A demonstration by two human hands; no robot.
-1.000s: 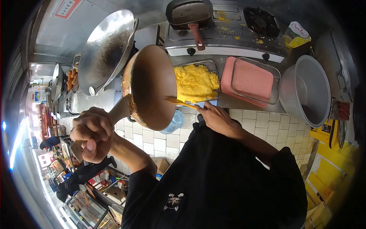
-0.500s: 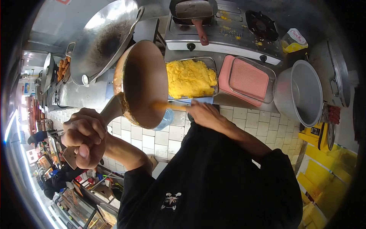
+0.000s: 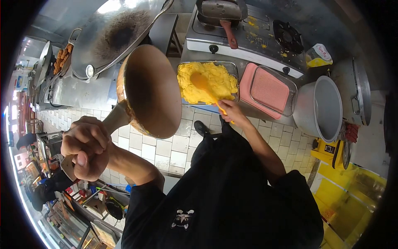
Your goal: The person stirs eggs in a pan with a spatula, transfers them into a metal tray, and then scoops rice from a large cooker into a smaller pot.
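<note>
Over the tray (image 3: 207, 62), right hand (image 3: 232, 111) closed on the spatula (image 3: 200, 81), blade now off the pan (image 3: 151, 89) and on the scrambled egg (image 3: 223, 81). Left hand (image 3: 85, 147) fists the handle (image 3: 114, 120); I'd call the pan empty.

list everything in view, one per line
frying pan: 1, brown inside, tilted, left of the tray
spatula: 1, orange, over the egg
egg: 1 heap, yellow, in the tray
tray: 1, metal, in front of the stove
stove: 1, steel, behind the tray
square pan: 1, red handle, on the stove
wok: 1, steel, top left
wire basket: 1, on pink board, right of tray
pot: 1, grey, far right
left hand: grips the frying pan handle
right hand: holds the spatula
</note>
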